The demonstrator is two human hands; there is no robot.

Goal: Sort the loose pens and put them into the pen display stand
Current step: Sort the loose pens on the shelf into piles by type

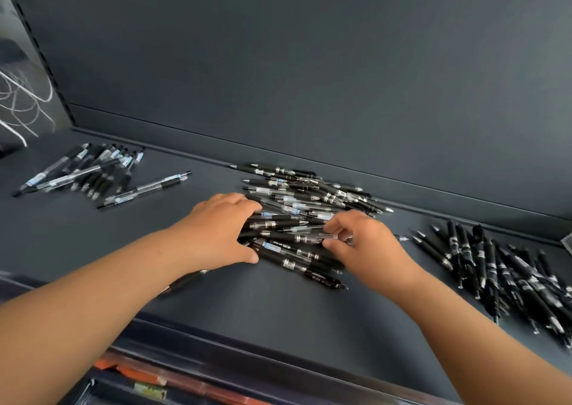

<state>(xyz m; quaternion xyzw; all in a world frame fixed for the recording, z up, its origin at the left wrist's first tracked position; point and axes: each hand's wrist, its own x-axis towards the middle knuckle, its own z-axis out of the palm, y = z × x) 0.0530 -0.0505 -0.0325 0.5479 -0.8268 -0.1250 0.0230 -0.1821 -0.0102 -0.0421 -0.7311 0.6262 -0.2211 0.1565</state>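
Note:
A mixed pile of loose black and clear pens (306,200) lies in the middle of the dark shelf (278,305). My left hand (223,228) rests on the pile's left edge, fingers curled over several pens and thumb beneath them. My right hand (362,240) is at the pile's right side and pinches a clear-barrelled pen (309,228) between thumb and fingers. A sorted group of clear pens with black grips (89,169) lies at the far left. A sorted group of all-black pens (501,274) lies at the right. No pen display stand is in view.
The shelf's back wall (309,64) rises behind the pens. A single black pen (182,280) lies under my left forearm. Orange packages (148,373) sit in a lower shelf at the bottom left. White scribbles (21,95) mark a panel at the far left.

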